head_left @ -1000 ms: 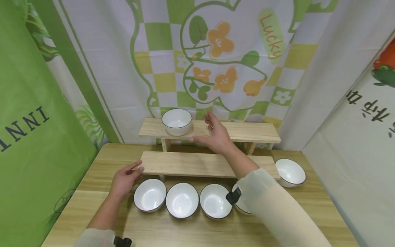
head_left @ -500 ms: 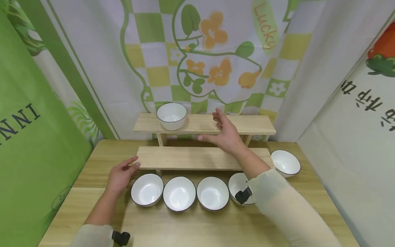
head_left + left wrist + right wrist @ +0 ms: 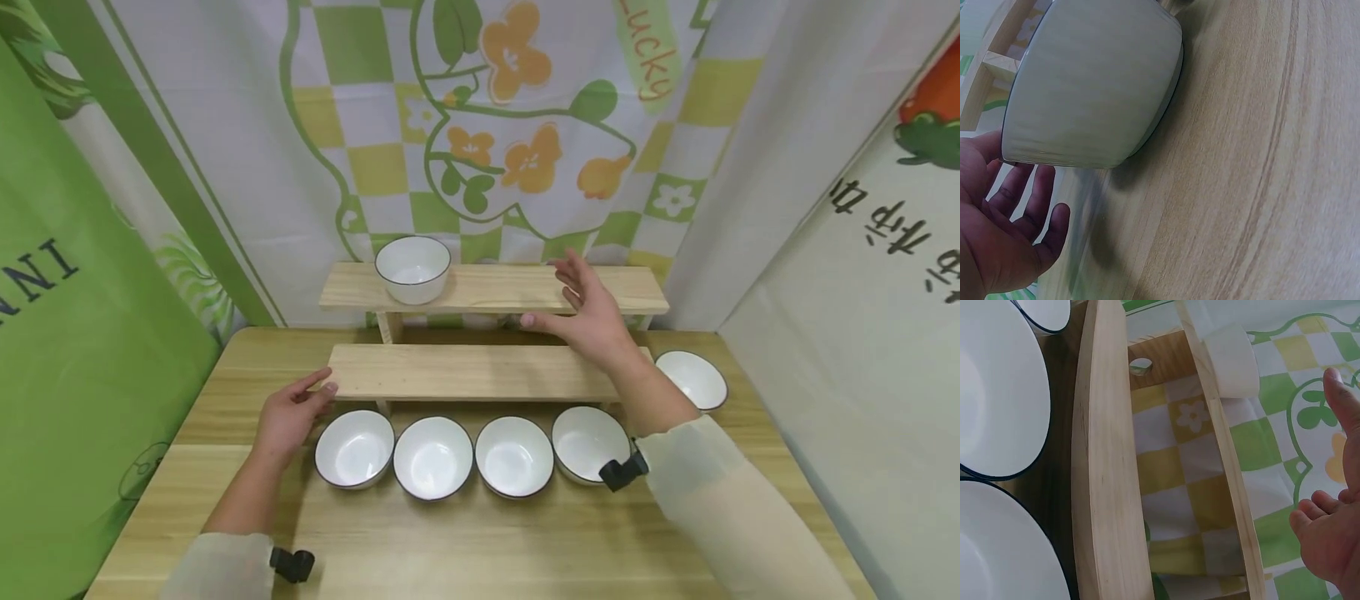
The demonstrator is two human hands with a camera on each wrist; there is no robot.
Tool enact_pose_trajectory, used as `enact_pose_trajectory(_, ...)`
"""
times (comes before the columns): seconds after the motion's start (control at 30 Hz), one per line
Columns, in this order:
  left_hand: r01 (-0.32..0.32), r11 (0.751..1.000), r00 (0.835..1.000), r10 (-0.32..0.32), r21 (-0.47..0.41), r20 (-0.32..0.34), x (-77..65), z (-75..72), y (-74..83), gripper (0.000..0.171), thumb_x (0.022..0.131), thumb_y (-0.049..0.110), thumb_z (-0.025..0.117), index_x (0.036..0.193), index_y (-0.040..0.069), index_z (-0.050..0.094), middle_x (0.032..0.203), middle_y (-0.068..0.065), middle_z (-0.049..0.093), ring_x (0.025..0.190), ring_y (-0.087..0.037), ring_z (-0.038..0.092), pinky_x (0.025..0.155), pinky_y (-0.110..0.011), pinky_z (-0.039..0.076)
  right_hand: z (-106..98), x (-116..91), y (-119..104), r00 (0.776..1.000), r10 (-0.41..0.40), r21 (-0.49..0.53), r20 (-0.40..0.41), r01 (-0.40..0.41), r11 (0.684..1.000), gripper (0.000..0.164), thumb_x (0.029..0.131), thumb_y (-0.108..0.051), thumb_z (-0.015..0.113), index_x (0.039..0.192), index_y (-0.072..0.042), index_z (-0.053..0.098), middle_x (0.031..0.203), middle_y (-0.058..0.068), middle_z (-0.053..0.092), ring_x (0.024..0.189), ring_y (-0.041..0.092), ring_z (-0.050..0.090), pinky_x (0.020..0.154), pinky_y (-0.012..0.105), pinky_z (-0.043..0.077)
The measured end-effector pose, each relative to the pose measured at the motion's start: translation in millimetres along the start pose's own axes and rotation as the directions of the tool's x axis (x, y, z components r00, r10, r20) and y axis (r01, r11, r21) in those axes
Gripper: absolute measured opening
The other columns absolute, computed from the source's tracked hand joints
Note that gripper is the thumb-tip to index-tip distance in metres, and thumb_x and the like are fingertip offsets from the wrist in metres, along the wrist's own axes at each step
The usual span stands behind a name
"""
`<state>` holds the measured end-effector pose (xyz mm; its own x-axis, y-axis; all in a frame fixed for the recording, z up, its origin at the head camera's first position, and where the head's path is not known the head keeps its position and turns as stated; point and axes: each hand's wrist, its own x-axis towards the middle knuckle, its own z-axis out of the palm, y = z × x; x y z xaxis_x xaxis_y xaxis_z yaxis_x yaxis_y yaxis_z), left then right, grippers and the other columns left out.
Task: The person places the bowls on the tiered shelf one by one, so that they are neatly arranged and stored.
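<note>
A white bowl with a dark rim (image 3: 413, 271) stands on the upper board (image 3: 495, 287) of a two-tier wooden rack, left of its middle. My right hand (image 3: 596, 321) hovers in front of that board's right part, thumb and fingers spread, holding nothing. At the left end of the lower board (image 3: 480, 372), my left hand (image 3: 288, 417) has its thumb and forefinger right at the board's edge. Just beside it is the leftmost bowl (image 3: 355, 450) of a front row; in the left wrist view this bowl (image 3: 1094, 81) overlaps the fingers. The right wrist view shows my right hand (image 3: 1335, 531) open-palmed.
More matching bowls, a second (image 3: 432, 458), a third (image 3: 514, 457) and one at the right (image 3: 591, 444), line up before the rack on the wooden table (image 3: 465, 550). Another bowl (image 3: 692, 380) sits right of the rack. A printed curtain (image 3: 510, 167) hangs close behind.
My right hand has moved to the right along the upper board, away from the bowl there. The left hand keeps its place at the lower board's end. The head view has tilted slightly down.
</note>
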<state>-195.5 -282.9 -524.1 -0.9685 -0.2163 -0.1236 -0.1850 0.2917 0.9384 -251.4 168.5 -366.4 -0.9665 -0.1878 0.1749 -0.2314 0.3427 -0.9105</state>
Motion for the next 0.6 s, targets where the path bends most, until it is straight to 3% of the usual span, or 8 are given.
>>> enact_pose_trajectory(0.3, -0.004, 1.0, 1.0, 0.004, 0.03, 0.005, -1.3, -0.1, 3.5, 0.06, 0.096, 0.046, 0.074, 0.145, 0.015, 0.062, 0.112, -0.019, 0.074, 0.09, -0.018, 0.076, 0.078, -0.029, 0.06, -17.9, -12.9, 7.0, 1.0, 0.014, -0.019, -0.023, -0.015, 1.0, 0.122, 0.08, -0.031, 0.093, 0.168, -0.017, 0.01, 0.168, 0.004, 0.03, 0.154, 0.021, 0.028, 0.123, 0.035, 0.027)
enact_pose_trajectory(0.6, 0.004, 1.0, 1.0, -0.004, 0.009, -0.003, -1.0, -0.3, 1.5, 0.059, 0.095, 0.044, 0.075, 0.144, 0.014, 0.063, 0.104, -0.011, 0.076, 0.089, -0.019, 0.076, 0.074, -0.028, 0.059, -34.2, -30.7, 19.3, 0.998, 0.037, -0.026, -0.048, -0.038, 0.999, 0.12, 0.083, -0.029, 0.091, 0.168, -0.021, 0.007, 0.169, 0.004, 0.026, 0.155, 0.023, 0.027, 0.124, 0.038, 0.027)
